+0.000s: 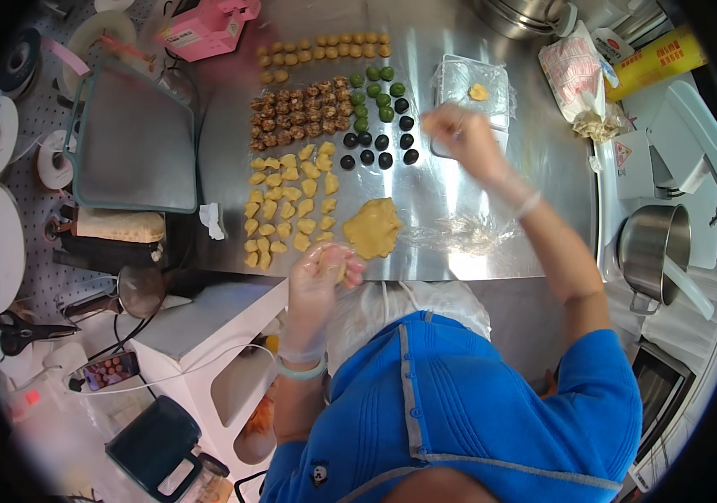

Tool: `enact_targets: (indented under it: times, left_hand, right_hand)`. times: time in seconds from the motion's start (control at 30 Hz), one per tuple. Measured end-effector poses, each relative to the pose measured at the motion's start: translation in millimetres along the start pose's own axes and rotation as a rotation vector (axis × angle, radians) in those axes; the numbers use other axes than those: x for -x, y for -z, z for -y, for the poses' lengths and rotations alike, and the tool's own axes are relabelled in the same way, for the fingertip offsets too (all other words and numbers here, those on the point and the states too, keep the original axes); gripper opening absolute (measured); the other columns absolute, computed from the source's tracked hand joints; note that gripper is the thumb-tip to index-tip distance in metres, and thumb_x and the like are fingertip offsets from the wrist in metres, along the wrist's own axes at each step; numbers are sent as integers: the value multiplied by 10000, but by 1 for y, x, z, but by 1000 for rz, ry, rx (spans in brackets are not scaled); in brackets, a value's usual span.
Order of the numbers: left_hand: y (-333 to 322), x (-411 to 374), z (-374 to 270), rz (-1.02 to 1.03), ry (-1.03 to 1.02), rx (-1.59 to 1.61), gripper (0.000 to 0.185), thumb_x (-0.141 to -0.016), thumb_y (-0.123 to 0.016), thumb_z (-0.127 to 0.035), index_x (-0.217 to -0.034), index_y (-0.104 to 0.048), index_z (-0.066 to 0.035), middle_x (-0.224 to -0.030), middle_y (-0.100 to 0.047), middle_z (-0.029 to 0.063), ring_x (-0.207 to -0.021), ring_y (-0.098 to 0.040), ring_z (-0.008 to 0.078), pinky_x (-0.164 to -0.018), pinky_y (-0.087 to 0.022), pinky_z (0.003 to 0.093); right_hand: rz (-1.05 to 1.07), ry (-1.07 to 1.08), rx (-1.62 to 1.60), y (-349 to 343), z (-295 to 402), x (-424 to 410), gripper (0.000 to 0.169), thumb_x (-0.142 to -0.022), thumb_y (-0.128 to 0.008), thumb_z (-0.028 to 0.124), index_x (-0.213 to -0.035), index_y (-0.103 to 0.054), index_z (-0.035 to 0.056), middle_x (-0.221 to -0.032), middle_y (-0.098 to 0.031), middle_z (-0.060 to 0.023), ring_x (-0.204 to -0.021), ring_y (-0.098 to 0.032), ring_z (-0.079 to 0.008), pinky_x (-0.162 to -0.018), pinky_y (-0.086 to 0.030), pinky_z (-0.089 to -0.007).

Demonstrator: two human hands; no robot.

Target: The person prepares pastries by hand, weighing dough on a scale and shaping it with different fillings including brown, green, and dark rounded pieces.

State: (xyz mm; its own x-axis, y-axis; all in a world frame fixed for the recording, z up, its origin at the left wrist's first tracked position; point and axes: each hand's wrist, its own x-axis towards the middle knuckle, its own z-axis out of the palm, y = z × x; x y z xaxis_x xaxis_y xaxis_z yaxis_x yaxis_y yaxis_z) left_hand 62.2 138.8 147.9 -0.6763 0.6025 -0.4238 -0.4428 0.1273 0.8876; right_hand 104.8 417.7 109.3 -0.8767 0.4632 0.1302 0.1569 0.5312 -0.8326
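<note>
My left hand (327, 267), in a clear plastic glove, is curled around a yellowish bit of dough (341, 274) at the table's near edge. Right beside it lies a flattened lump of yellow dough (372, 227). My right hand (466, 133), also gloved, is blurred above the front of a scale (498, 139); whether its bunched fingertips hold anything is unclear. On the scale, a film-wrapped tray (453, 66) carries one small dough piece (478, 92). Torn dough pieces (291, 193) lie in rows left of the lump.
Beyond are brown nutty balls (297, 107), tan balls (346, 50), green balls (383, 100) and black balls (383, 143). Crumpled plastic film (465, 234) lies near the front edge. A framed board (135, 141) stands left; a steel pot (654, 251) sits right.
</note>
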Motion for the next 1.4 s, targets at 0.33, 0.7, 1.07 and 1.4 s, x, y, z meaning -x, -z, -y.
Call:
enact_targets:
  times: [0.33, 0.7, 1.07, 1.4]
  left_hand:
    - [25, 9, 1, -175, -1, 25, 242, -937, -445, -221, -900, -527, 3, -740, -567, 86, -641, -507, 116, -597, -405, 237]
    - [32, 7, -2, -223, -33, 134, 243, -935, -444, -201, -1002, -525, 18, -819, -585, 89, -691, -512, 110, -637, -416, 233]
    - [39, 5, 0, -216, -53, 175, 241, -930, -447, -189, -1021, -511, 25, -842, -584, 108, -695, -510, 129, -640, -416, 248]
    - [43, 11, 5, -243, -54, 186, 218, -927, -445, -178, -989, -519, 17, -811, -585, 107, -678, -513, 133, -628, -418, 253]
  right_hand:
    - [-190, -441, 393, 61, -159, -57, 247, -739, -658, 189, -940, -656, 44, -874, -654, -141, -821, -626, -263, -754, -477, -323]
    - [-301, -300, 391, 109, -154, -65, 249, -762, -620, 197, -951, -651, 39, -897, -655, -147, -853, -630, -263, -775, -477, -322]
    - [-72, -125, 578, 64, -151, -45, 200, -768, -583, 65, -962, -615, 27, -947, -624, -166, -864, -606, -321, -763, -481, -371]
    - [-32, -54, 727, 48, -157, -56, 150, -744, -534, 69, -832, -650, 30, -908, -612, -194, -842, -592, -352, -745, -474, -402]
